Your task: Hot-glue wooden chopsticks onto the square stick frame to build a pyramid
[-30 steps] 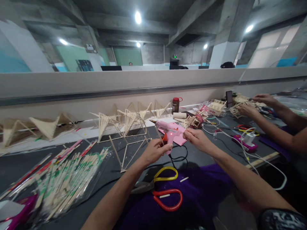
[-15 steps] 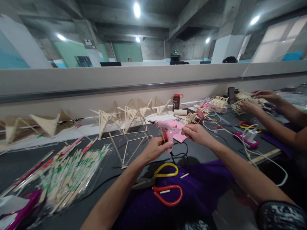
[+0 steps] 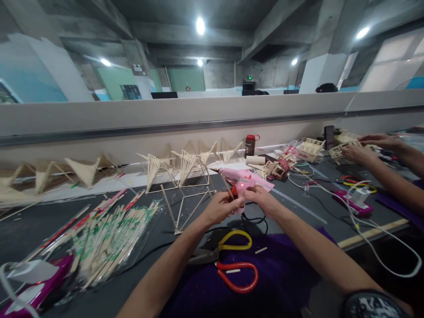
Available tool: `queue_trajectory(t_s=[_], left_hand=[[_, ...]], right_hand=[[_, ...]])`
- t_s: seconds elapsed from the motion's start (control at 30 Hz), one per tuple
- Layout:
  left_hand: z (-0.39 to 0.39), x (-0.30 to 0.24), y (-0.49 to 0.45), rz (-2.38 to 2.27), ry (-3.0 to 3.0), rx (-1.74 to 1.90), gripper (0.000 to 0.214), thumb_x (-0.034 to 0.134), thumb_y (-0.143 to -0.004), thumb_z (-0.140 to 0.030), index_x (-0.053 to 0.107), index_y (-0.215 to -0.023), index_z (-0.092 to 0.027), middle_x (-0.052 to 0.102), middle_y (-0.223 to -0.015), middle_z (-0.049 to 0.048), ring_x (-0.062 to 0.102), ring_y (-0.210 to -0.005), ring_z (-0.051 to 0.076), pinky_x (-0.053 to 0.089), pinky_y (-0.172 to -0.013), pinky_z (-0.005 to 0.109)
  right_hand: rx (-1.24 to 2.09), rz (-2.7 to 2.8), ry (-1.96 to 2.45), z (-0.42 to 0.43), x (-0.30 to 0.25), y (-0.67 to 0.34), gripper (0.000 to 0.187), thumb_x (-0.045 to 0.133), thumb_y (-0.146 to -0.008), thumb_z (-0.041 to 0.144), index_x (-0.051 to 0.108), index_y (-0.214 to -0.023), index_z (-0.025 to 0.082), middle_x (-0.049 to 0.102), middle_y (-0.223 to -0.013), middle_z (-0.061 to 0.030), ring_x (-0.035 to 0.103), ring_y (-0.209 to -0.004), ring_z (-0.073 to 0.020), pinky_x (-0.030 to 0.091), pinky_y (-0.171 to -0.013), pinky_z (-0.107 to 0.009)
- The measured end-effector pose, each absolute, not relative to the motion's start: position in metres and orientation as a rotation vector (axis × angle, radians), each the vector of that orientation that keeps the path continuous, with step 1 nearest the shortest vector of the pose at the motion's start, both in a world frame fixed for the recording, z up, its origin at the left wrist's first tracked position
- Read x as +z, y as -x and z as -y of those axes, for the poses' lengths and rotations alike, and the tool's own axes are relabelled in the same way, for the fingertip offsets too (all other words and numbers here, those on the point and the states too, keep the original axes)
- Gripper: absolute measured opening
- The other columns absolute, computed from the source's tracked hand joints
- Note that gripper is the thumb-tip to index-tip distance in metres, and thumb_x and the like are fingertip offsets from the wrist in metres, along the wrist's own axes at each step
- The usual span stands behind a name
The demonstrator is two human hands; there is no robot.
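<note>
One illegible label point(image 3: 243, 179) marks the glue gun point(image 3: 249, 175).

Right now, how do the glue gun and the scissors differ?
The glue gun is mostly pink; the scissors mix yellow, red and grey. The glue gun is held up; the scissors lie unheld. Both are brightly coloured tools.

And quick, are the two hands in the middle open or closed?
Left hand: closed, holding the pink glue gun.
Right hand: closed, on that glue gun too.
</note>
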State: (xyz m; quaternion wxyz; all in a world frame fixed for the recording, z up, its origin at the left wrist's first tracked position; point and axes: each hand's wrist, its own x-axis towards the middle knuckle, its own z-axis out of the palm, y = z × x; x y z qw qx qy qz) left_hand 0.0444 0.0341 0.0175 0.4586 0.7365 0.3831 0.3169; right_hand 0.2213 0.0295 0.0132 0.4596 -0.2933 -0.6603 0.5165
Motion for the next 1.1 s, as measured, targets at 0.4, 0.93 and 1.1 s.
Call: queue_trajectory(t_s=[0.4,0.93,1.1], left_hand=[[-0.045,0.024,-0.040,-0.949,-1.560,1.027,0.038,0.070,-0.076,-0.039,0.062,-0.103,-0.014,0.065,-0.079,0.0031,0.062,-0.061,0.011,0.048,-0.045,0.019],[-0.070,0.063,0.015,-0.761,-1.198,1.785,0.036,0.082,-0.067,-0.040,0.064,-0.084,-0.013,0.071,-0.079,0.0030,0.066,-0.058,0.009,0.048,-0.039,0.014],[-0.075,0.062,0.017,-0.793,-1.198,1.795,0.029,0.080,-0.071,-0.037,0.071,-0.085,-0.014,0.066,-0.071,0.0004,0.062,-0.056,0.006,0.047,-0.041,0.013]], right_hand=[[1.394,1.102,0.605,-0.067,0.004,-0.221,0.034,0.072,-0.074,0.046,0.073,-0.093,0.017,0.073,-0.096,-0.0079,0.067,-0.084,-0.0203,0.052,-0.065,-0.027],[1.384,1.163,0.658,-0.056,-0.008,-0.230,0.032,0.072,-0.076,0.042,0.072,-0.095,0.017,0.073,-0.093,-0.0075,0.067,-0.068,-0.0152,0.046,-0.050,-0.022],[1.362,1.170,0.679,-0.052,-0.009,-0.230,0.030,0.072,-0.077,0.042,0.071,-0.094,0.017,0.072,-0.086,-0.0044,0.062,-0.060,-0.0114,0.045,-0.050,-0.021]])
